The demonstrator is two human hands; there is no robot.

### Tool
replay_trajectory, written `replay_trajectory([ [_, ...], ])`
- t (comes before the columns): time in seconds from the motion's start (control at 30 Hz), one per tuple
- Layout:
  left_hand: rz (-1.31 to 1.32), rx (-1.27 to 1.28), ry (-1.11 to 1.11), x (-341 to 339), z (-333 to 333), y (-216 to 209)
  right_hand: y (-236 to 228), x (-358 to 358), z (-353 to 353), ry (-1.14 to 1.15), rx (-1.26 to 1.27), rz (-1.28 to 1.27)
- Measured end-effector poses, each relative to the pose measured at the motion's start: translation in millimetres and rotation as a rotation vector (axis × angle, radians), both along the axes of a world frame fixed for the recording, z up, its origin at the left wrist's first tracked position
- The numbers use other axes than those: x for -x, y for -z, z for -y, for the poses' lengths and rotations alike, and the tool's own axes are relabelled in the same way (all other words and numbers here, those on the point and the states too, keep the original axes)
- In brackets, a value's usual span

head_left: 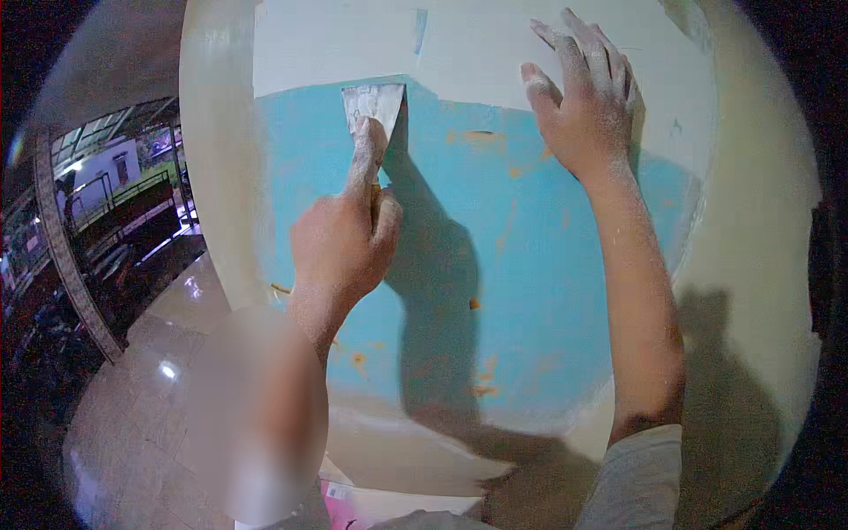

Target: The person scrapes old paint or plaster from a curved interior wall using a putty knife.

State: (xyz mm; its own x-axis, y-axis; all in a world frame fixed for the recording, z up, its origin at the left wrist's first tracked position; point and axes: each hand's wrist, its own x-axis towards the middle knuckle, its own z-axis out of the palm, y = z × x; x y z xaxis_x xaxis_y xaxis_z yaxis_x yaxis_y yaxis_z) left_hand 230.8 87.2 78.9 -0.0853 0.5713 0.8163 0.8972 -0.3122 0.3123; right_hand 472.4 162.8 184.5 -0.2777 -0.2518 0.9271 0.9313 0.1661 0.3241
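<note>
My left hand (pixel 344 234) grips a putty knife, its index finger stretched along the back of the wide metal blade (pixel 374 100). A little of the yellowish handle shows between the fingers. The blade's edge meets the wall where a turquoise patch (pixel 539 291) borders a white area (pixel 336 44) above it. My right hand (pixel 590 102), dusted white, is spread against the white area at the upper right and holds nothing. Orange-brown specks and scuffs mark the turquoise surface.
Cream wall (pixel 760 194) surrounds the patch on both sides. Shiny floor tiles (pixel 168 327) lie at the lower left, beyond them an opening with a post (pixel 75 256) and dark railings. Something pink and white (pixel 340 503) sits at the bottom. A blurred area covers the lower left.
</note>
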Motion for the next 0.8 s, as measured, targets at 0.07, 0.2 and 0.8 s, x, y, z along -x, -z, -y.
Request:
replay_trajectory([
  [0.07,0.017,-0.003,-0.013,8,-2,-2,1,1,1,0.013,-0.019,0.013],
  [0.2,-0.074,-0.097,0.007,15,-5,-1,3,-6,0,0.031,-0.033,0.039],
  [0.8,-0.026,-0.016,0.02,38,5,-1,12,-4,3,0.076,0.068,-0.041],
])
